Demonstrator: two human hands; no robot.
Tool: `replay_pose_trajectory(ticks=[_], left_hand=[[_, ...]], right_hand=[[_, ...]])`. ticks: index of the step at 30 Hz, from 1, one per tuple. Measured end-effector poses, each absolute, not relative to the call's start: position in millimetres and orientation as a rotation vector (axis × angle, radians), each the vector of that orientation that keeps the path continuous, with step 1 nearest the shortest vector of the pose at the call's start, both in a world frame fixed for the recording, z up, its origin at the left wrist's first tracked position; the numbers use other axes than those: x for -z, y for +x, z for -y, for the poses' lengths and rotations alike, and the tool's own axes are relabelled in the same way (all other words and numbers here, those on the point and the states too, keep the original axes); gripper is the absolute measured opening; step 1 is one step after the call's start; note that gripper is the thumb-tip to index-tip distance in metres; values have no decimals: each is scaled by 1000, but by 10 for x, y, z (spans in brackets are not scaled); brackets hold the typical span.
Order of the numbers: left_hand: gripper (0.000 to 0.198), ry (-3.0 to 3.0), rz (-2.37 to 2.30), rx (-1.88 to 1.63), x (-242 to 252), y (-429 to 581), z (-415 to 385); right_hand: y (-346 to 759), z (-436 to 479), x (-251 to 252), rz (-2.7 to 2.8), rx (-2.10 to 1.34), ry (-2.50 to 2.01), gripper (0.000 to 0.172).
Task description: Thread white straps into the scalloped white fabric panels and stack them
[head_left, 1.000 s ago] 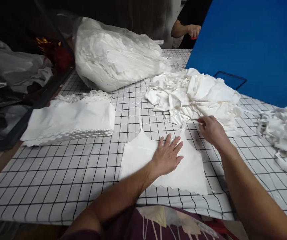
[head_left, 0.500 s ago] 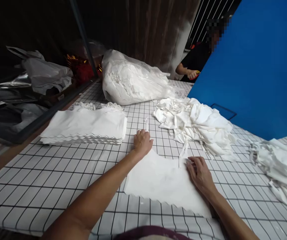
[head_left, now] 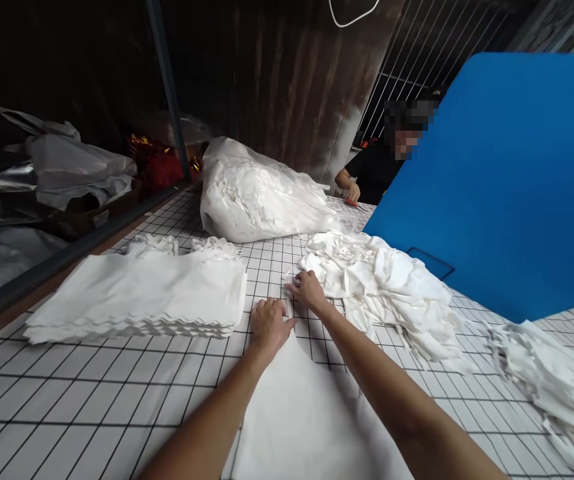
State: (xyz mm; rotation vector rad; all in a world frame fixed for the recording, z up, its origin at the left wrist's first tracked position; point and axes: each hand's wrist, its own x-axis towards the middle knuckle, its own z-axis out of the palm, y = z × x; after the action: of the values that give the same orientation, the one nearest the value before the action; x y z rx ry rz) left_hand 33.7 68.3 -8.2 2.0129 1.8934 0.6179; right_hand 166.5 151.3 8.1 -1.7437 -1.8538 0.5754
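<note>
Dark streaked wall (head_left: 287,87); barred section (head_left: 411,57); blue panel (head_left: 507,187); grid-patterned tabletop (head_left: 91,387)

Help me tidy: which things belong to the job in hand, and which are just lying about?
Likely job things:
flat white fabric garment, thin strap
neat white fabric stack
crumpled white fabric heap
clear plastic bag of white material

Probably lying about:
crumpled greyish plastic bag
large flat blue panel

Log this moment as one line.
left hand: beside strap | right hand: at strap's far end | white garment: on gridded cloth | stack: left
</note>
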Motion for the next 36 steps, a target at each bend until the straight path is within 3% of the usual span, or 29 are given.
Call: replay_pose_trajectory(ticks=[5,11,15,18,24,29,36], left_hand=[[27,2019,-1905,-666,141,332,-703],[29,1996,-1882,-635,112,317,-708],[29,1998,-1843,-615,88,302,-709],[27,2014,-1794,-608,103,279,-726],[15,1992,-1665,-467,-140,139,-666],[8,1911,-1524,-441,-443,63,-325],[43,1182,-933,-569,-353,184,104]], right_hand=[[1404,-1720,-47,1841,-730,-1639,19],[1829,-1231,-760,1832,-1124,-1297,30],[2270,-489,-1101,1967,-1414,-1060,24],[2402,14,-1004,2213,-1520,-1097,19],[2368,496,-602,2419,-1234,-1125,23],[2382,504,-542,2034,-1382,-1160,35],[2277,323,-312,1158,-1719,-874,36]])
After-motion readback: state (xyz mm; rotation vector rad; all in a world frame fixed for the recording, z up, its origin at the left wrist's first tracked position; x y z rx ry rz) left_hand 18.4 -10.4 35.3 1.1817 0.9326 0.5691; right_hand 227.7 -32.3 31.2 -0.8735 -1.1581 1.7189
